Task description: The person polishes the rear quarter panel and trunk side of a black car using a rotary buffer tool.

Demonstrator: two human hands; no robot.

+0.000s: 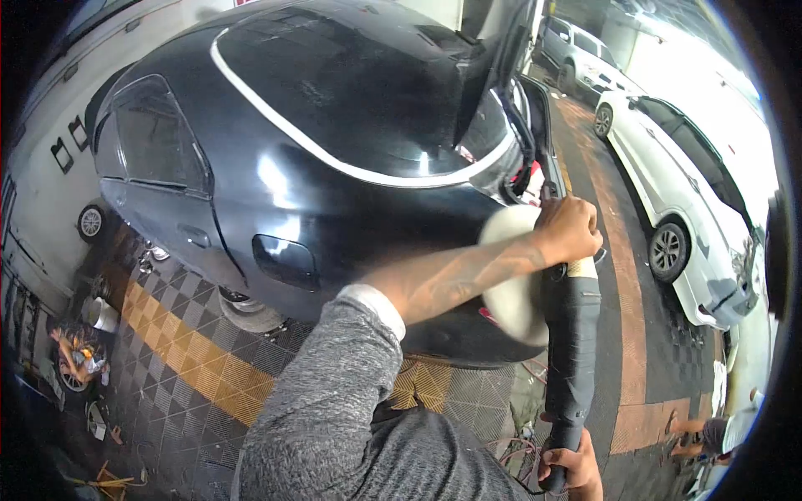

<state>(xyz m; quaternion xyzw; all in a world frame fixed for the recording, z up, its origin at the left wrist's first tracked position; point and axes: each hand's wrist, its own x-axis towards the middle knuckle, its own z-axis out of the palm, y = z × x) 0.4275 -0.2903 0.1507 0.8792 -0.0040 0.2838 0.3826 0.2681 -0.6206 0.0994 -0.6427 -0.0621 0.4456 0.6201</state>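
A black car polisher [572, 342] stretches lengthwise in front of me, its round white pad [520, 313] against or very near the rear side of a dark car [401, 234]. My left hand [568, 230] is closed around the front end of the tool, with the left forearm crossing in front of the pad. At the rear end, my right hand [575, 466] wraps its fingers around the handle. White masking tape [309, 146] follows the edge of the car's rear window. Part of the pad is hidden by my forearm.
White cars [668, 159] stand to the right. A seated person [79, 359] is at the far left, and another person's legs [702, 434] show at the lower right. A reddish cord [518, 451] lies by the tool's rear. Grey and yellow tiles [192, 359] cover the floor.
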